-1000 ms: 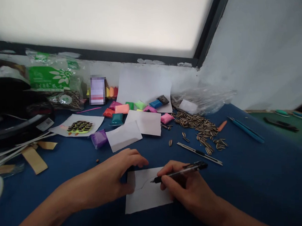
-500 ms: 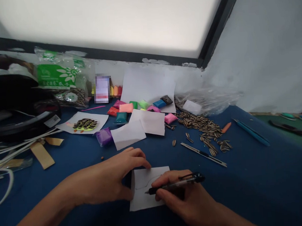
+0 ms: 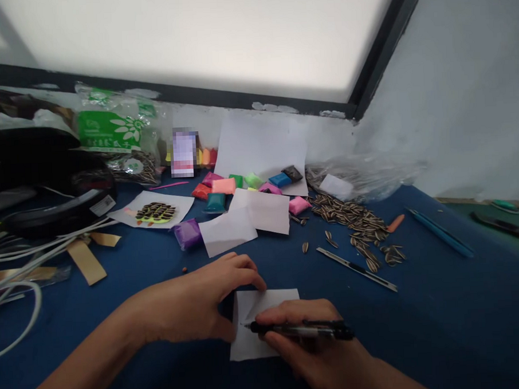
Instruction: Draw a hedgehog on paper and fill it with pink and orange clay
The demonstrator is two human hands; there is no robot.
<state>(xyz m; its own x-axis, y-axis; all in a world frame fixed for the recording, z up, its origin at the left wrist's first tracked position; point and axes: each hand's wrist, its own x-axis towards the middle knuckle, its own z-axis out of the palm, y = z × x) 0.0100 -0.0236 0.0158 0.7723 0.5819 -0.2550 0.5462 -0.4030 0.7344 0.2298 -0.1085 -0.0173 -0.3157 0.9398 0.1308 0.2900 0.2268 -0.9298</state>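
A small sheet of white paper (image 3: pixel 253 347) lies on the blue table in front of me, with a faint pen line partly covered by my fingers. My right hand (image 3: pixel 321 341) grips a black pen (image 3: pixel 302 330), its tip at the left part of the sheet. My left hand (image 3: pixel 212 300) rests over the paper's left side, thumb and fingers apart, fingertips at its upper and left edges. Beyond it lie a purple packet of clay (image 3: pixel 187 234) and another blank white sheet (image 3: pixel 227 232).
Sunflower seeds (image 3: pixel 346 216) are heaped at the right, near a utility knife (image 3: pixel 357 269) and blue tweezers (image 3: pixel 440 232). Colourful clay packets (image 3: pixel 223 186) lie at the back. On the left are a paper with a seed-covered figure (image 3: pixel 156 213), a seed bag (image 3: pixel 114 132) and white cables (image 3: pixel 36 302).
The pen tip has shifted left and slightly up on the paper, and the pen lies flatter. My right hand now covers more of the drawn line. The whole view has shifted slightly.
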